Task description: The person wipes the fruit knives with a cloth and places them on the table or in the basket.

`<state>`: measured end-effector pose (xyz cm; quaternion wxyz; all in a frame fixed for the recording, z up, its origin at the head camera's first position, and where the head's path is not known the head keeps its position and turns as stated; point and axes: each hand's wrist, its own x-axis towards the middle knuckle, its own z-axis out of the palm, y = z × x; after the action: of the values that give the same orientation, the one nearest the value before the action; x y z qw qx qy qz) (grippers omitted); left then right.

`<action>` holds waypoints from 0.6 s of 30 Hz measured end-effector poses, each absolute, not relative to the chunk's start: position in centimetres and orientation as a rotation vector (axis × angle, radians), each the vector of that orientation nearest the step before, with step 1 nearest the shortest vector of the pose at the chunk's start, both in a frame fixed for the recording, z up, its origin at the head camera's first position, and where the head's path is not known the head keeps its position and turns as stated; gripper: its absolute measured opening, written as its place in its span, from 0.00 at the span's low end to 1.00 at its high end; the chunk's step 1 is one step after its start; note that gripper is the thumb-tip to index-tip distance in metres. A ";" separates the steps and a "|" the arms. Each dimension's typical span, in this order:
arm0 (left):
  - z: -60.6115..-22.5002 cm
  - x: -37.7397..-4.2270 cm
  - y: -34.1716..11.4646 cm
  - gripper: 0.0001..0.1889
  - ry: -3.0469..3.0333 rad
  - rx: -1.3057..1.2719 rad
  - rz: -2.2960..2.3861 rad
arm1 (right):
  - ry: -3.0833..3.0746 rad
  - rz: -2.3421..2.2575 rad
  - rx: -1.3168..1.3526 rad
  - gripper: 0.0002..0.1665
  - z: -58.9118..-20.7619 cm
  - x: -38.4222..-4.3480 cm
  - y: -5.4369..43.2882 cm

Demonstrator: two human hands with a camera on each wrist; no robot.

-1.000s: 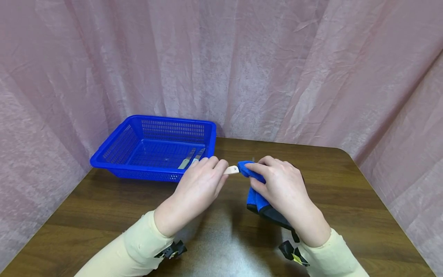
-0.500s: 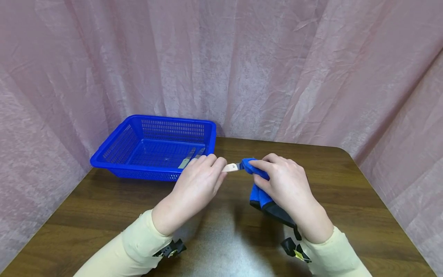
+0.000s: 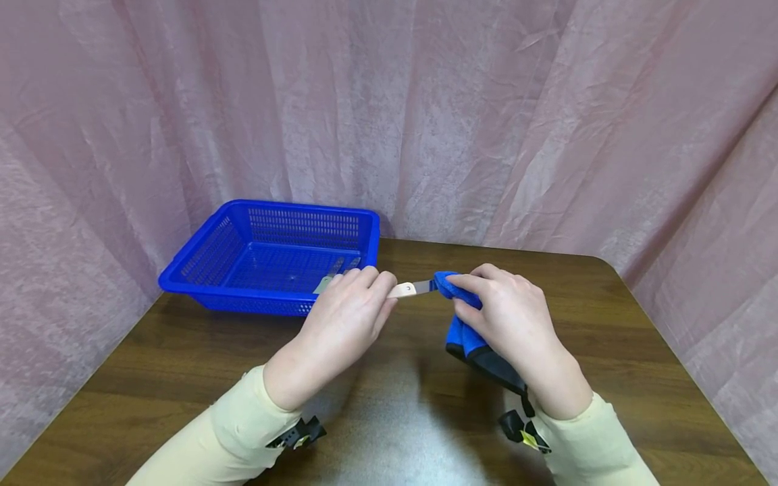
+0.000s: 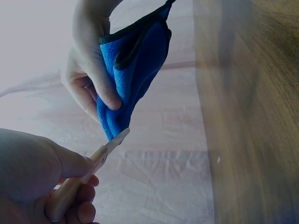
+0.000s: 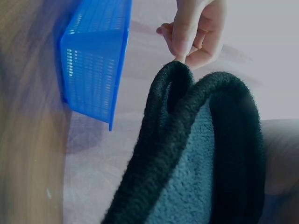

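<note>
My left hand (image 3: 346, 310) grips a knife by its cream handle (image 4: 65, 196). A short stretch of the metal blade (image 3: 423, 286) shows between the handle and a folded blue cloth (image 3: 457, 289) with black edging. My right hand (image 3: 510, 310) pinches this cloth around the outer part of the blade, thumb on one side and fingers on the other. The blade's far end is hidden by the cloth and hand. In the right wrist view the cloth's dark edge (image 5: 154, 149) fills the middle and hides most of the knife.
A blue plastic basket (image 3: 267, 294) stands at the back left of the wooden table (image 3: 389, 418), just behind my left hand. Inside it lie two knives, one with a pale green handle (image 3: 323, 285). A pink curtain (image 3: 389, 121) hangs behind the table.
My right hand and the cloth have slid right and slightly away along the blade, so more metal shows beside the handle. My left hand has shifted slightly left and up with the knife.
</note>
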<state>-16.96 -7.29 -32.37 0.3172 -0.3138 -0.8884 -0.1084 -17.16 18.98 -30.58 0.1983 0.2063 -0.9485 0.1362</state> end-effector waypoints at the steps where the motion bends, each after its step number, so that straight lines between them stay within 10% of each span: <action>1: -32.4 -17.0 -7.3 0.07 -2.336 -0.825 -0.284 | -2.659 0.381 0.571 0.22 -30.5 -17.2 19.0; 18: -32.2 -16.8 -7.4 0.08 -2.325 -0.808 -0.268 | -2.665 0.390 0.529 0.21 -30.4 -17.4 20.0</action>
<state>-16.83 -7.40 -32.16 0.3269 -0.3084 -0.8875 -0.1022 -17.44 19.96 -30.35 0.1970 0.1888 -0.9519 0.1394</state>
